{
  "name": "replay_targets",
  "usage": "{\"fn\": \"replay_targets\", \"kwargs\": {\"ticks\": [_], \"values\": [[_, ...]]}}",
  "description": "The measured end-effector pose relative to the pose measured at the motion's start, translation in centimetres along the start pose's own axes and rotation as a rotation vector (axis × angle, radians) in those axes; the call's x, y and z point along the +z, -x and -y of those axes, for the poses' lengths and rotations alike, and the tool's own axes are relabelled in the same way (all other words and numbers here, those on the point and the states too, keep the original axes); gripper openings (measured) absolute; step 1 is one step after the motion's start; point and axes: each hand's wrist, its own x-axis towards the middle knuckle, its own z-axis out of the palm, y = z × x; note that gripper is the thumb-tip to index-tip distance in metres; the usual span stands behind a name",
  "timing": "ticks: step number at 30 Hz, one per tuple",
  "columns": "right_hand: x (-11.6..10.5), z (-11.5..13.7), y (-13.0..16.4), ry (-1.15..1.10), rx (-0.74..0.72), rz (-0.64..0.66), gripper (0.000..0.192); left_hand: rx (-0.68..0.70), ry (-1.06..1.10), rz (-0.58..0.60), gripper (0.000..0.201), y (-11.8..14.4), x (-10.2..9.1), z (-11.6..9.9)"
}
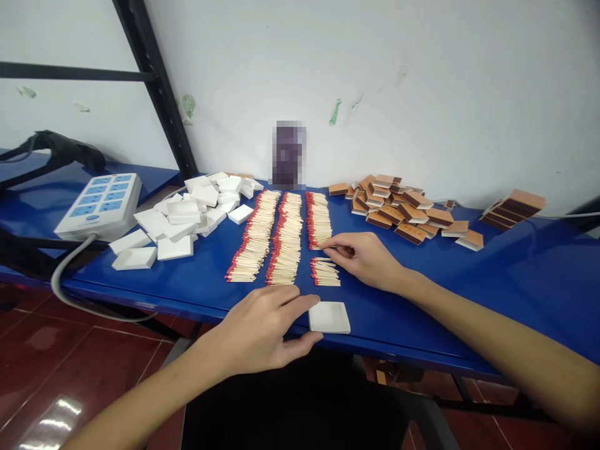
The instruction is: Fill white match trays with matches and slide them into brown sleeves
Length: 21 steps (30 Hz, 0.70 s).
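One white matchbox tray (330, 317), your left hand (262, 326) is gripping it, right hand (368, 257), fingers narrow, touching red-headed matches (319, 225), pinch unclear.

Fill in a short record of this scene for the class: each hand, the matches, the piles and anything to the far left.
Left hand: thumb and finger at a white tray
Right hand: fingertips at the rightmost match column
Matches: three columns, red heads leftward, gap in the rightmost
Left pile: white trays
Right pile: brown matchbox covers
Far left: power strip
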Motion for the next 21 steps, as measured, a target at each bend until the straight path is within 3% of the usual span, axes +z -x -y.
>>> {"fn": "replay_targets", "kwargs": {"ticks": [21], "values": [[-0.15,0.26,-0.06,0.008,0.004,0.029,0.027,0.007,-0.012,-0.011,0.032,-0.05,-0.08,-0.12]]}}
